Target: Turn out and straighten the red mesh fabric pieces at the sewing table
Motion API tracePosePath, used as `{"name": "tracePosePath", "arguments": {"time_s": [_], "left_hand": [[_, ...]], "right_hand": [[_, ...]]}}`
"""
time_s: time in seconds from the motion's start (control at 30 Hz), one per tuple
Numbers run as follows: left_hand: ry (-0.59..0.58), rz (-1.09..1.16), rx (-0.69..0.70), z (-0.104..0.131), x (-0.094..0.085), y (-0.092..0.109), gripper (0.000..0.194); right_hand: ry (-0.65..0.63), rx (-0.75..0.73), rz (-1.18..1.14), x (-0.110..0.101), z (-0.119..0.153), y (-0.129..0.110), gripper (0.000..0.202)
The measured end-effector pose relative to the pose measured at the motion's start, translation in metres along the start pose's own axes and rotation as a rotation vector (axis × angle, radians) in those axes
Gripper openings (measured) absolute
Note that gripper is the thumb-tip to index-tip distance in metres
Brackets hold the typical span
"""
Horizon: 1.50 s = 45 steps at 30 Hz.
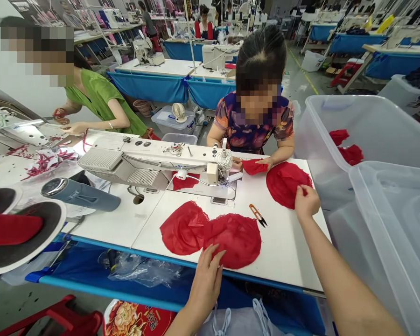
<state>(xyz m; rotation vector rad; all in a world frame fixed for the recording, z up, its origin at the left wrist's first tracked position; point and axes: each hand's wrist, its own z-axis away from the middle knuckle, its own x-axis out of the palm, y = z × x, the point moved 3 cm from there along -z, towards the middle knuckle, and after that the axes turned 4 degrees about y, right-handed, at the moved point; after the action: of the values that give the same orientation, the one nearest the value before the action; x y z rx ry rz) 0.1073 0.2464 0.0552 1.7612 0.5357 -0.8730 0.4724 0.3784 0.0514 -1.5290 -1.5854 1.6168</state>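
Observation:
Two red lace-edged fabric pieces [235, 240] lie overlapping on the white sewing table [283, 252] in front of me. My left hand [210, 266] rests with fingers stretched out on the near edge of the right-hand one. At the table's right side, my right hand [307, 203] pinches the edge of another round red fabric piece [283, 184]. Between these pieces lie orange-handled thread snips [257, 215]. Across the table, a co-worker in a patterned top holds a smaller red piece [255, 166] beside the sewing machine [161, 161].
Large translucent plastic bins [381, 186] stand against the table's right side, one with red cloth inside. A blue-grey flask [80, 193] lies on the left, near thread cones [21, 233]. Another person in green works at the far left. A blue cloth sling [91, 266] hangs under the near edge.

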Motion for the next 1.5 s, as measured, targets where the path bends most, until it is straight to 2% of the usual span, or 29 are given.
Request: {"name": "tracePosePath", "arguments": {"time_s": [0.17, 0.23, 0.3, 0.33, 0.37, 0.43, 0.5, 0.57, 0.63, 0.7, 0.8, 0.9, 0.97, 1.03, 1.1, 1.2, 1.3, 1.37, 1.4, 1.47, 1.5], "left_hand": [[-0.16, 0.268, -0.076, -0.014, 0.002, 0.022, 0.035], [-0.261, 0.413, -0.115, -0.019, 0.003, 0.032, 0.033], [-0.381, 0.593, -0.21, -0.023, 0.005, 0.039, 0.032], [-0.439, 0.7, -0.287, -0.023, 0.006, 0.04, 0.033], [-0.48, 0.821, -0.385, -0.023, 0.008, 0.041, 0.037], [-0.514, 1.106, -0.623, -0.022, 0.01, 0.039, 0.051], [-0.54, 1.405, -0.847, -0.019, 0.013, 0.038, 0.069], [-0.63, 1.671, -0.964, -0.016, 0.013, 0.04, 0.087], [-0.705, 1.872, -0.952, -0.014, 0.009, 0.043, 0.089], [-0.625, 1.975, -0.926, -0.014, 0.003, 0.044, 0.068], [-0.33, 1.941, -0.962, -0.015, -0.009, 0.038, 0.03], [-0.141, 1.853, -0.901, -0.017, -0.024, 0.033, 0.023], [-0.138, 1.866, -0.888, -0.015, -0.03, 0.032, 0.025], [-0.175, 1.929, -0.926, -0.012, -0.032, 0.033, 0.026], [-0.14, 1.967, -0.934, -0.009, -0.032, 0.036, 0.025], [0.007, 1.876, -0.847, -0.009, -0.035, 0.042, 0.027], [0.019, 1.783, -0.798, -0.007, -0.037, 0.046, 0.028], [-0.018, 1.818, -0.817, -0.004, -0.037, 0.044, 0.025], [-0.06, 1.861, -0.837, -0.001, -0.036, 0.042, 0.025], [-0.173, 1.962, -0.861, 0.005, -0.033, 0.038, 0.026], [-0.232, 2.006, -0.858, 0.007, -0.032, 0.036, 0.029]], "right_hand": [[0.178, 0.048, -0.38, -0.03, -0.026, -0.021, 0.023], [0.174, 0.031, -0.516, -0.047, -0.018, -0.038, 0.023], [0.079, 0.008, -0.639, -0.066, 0.002, -0.057, 0.021], [-0.011, 0.0, -0.701, -0.076, 0.017, -0.066, 0.019], [-0.197, 0.005, -0.819, -0.084, 0.033, -0.076, 0.015], [-0.638, 0.025, -0.894, -0.096, 0.07, -0.093, 0.008], [-0.922, -0.027, -0.873, -0.11, 0.102, -0.106, 0.007], [-1.076, -0.069, -0.85, -0.119, 0.124, -0.112, 0.011], [-1.154, -0.071, -0.837, -0.124, 0.137, -0.112, 0.012], [-1.177, -0.064, -0.798, -0.126, 0.144, -0.107, 0.012], [-1.142, -0.043, -0.679, -0.13, 0.147, -0.097, 0.015], [-1.074, 0.059, -0.613, -0.131, 0.153, -0.087, 0.013], [-0.979, 0.218, -0.654, -0.128, 0.161, -0.079, 0.011], [-0.875, 0.447, -0.736, -0.122, 0.174, -0.068, 0.011], [-0.828, 0.694, -0.821, -0.113, 0.191, -0.058, 0.011], [-0.801, 0.996, -0.913, -0.102, 0.214, -0.049, 0.013], [-0.878, 1.241, -0.92, -0.097, 0.233, -0.052, 0.034], [-1.004, 1.342, -0.886, -0.096, 0.244, -0.058, 0.042], [-1.037, 1.355, -0.88, -0.097, 0.246, -0.061, 0.038], [-1.006, 1.298, -0.909, -0.099, 0.246, -0.067, 0.026], [-0.962, 1.241, -0.935, -0.101, 0.244, -0.07, 0.027]]}}
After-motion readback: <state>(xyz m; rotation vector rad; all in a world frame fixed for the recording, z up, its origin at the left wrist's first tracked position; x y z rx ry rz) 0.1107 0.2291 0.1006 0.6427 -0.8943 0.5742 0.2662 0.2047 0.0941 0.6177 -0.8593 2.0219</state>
